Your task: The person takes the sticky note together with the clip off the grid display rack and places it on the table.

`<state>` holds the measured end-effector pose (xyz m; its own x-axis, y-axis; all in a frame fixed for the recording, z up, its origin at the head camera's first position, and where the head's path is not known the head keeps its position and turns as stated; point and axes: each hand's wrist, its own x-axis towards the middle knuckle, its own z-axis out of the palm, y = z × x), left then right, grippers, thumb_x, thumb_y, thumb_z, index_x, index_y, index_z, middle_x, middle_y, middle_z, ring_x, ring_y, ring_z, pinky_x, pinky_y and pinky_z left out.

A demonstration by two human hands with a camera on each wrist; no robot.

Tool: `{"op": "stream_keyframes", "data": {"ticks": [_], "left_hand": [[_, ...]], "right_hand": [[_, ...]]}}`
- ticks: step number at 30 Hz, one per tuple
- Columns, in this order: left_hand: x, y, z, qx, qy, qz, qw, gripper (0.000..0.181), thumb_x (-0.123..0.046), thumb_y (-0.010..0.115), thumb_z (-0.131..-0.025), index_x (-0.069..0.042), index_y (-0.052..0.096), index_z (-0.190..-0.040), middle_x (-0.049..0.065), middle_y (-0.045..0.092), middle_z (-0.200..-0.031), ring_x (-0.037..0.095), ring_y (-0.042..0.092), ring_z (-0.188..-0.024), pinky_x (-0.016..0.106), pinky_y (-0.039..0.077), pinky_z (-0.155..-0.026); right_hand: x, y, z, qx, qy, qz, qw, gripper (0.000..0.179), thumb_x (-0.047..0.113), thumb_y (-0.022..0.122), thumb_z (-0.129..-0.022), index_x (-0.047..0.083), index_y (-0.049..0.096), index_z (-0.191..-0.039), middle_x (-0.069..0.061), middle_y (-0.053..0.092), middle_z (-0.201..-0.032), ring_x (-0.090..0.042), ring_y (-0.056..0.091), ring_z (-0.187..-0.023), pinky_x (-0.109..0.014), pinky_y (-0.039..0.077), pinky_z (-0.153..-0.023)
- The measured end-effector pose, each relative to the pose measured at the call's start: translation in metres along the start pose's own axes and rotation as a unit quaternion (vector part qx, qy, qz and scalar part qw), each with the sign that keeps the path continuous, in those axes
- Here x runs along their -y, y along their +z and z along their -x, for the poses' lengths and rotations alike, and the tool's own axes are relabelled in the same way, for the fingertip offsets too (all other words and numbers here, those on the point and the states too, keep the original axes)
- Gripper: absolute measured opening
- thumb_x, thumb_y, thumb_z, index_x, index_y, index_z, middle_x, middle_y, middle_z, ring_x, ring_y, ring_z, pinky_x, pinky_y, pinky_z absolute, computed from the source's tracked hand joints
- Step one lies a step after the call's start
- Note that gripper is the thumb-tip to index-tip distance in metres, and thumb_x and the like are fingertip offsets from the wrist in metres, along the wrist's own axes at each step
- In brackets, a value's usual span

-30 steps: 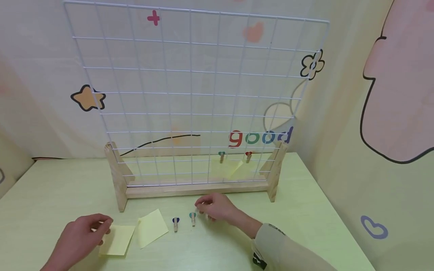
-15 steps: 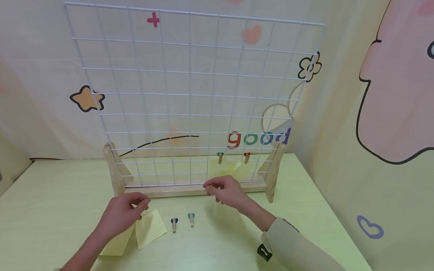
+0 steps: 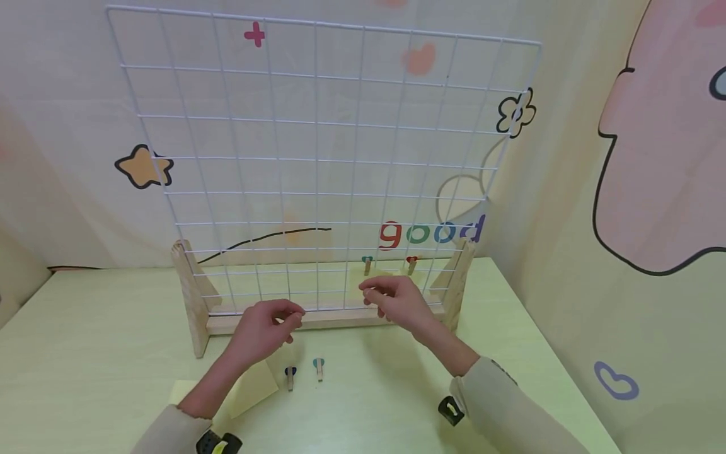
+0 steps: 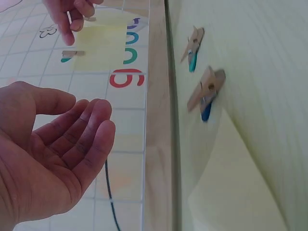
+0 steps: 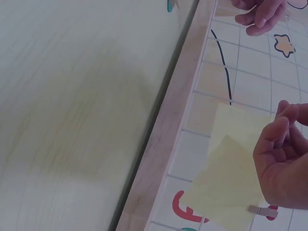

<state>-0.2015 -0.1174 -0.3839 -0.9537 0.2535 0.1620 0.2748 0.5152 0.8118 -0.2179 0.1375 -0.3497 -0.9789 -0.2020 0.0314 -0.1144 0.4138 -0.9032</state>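
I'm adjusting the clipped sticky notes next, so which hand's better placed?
Probably your right hand: it hovers beside the clipped sticky notes, while your left hand hangs nearer the left wooden post.

A wire grid [image 3: 317, 161] stands on the surface [image 3: 363, 410], a wall [image 3: 51, 157] behind. Clips [image 3: 367, 265] and paper [image 5: 231, 159] hang low at its right; in front, loose clips [image 3: 319, 370] lie right of paper sheets [image 3: 255, 391].

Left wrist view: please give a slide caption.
Empty left hand before a wire grid; two wooden clothespins and a yellow sticky note on the table.
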Motion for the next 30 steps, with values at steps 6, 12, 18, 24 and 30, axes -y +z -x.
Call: {"op": "stream_keyframes", "data": {"ticks": [6,12,18,24,30], "left_hand": [[0.0,0.019,-0.015,0.012,-0.033,0.064,0.9974,0.013,-0.017,0.057,-0.087,-0.014,0.065,-0.097,0.002,0.065,-0.084,0.022,0.061,-0.063,0.029,0.049,-0.053],[-0.002,0.037,-0.024,0.026,-0.037,0.092,0.9947,0.016,-0.019,0.057,-0.088,-0.015,0.064,-0.1,0.008,0.064,-0.095,0.022,0.062,-0.068,0.029,0.05,-0.054],[-0.005,0.053,-0.027,0.064,-0.036,0.122,0.9899,0.03,-0.022,0.054,-0.089,-0.008,0.058,-0.116,0.014,0.061,-0.106,0.029,0.063,-0.077,0.031,0.051,-0.056],[-0.007,0.067,-0.032,0.114,-0.054,0.175,0.9766,0.046,-0.028,0.051,-0.091,-0.004,0.045,-0.128,0.019,0.058,-0.113,0.029,0.063,-0.083,0.036,0.053,-0.063],[-0.008,0.079,-0.038,0.13,-0.08,0.254,0.955,0.054,-0.032,0.05,-0.091,-0.002,0.036,-0.134,0.021,0.054,-0.119,0.03,0.062,-0.089,0.037,0.052,-0.071]], "right_hand": [[0.0,-0.006,-0.002,-0.038,-0.007,0.0,0.9992,0.019,0.018,0.058,-0.087,0.015,0.066,-0.103,-0.004,0.065,-0.089,-0.021,0.056,-0.07,-0.029,0.047,-0.058],[0.0,-0.01,-0.005,-0.062,-0.021,0.002,0.9979,0.024,0.019,0.059,-0.086,0.017,0.064,-0.109,-0.005,0.065,-0.088,-0.02,0.056,-0.071,-0.027,0.048,-0.058],[0.002,-0.009,-0.009,-0.075,-0.056,0.03,0.9951,0.03,0.022,0.06,-0.085,0.024,0.06,-0.115,-0.004,0.064,-0.084,-0.022,0.055,-0.066,-0.028,0.046,-0.054],[0.003,-0.007,-0.017,-0.067,-0.093,0.076,0.9905,0.039,0.023,0.06,-0.084,0.028,0.054,-0.123,0.0,0.065,-0.082,-0.02,0.053,-0.062,-0.028,0.044,-0.048],[0.006,-0.005,-0.022,-0.063,-0.104,0.11,0.9865,0.042,0.021,0.059,-0.084,0.023,0.053,-0.125,0.001,0.065,-0.081,-0.016,0.054,-0.06,-0.028,0.044,-0.047]]}}
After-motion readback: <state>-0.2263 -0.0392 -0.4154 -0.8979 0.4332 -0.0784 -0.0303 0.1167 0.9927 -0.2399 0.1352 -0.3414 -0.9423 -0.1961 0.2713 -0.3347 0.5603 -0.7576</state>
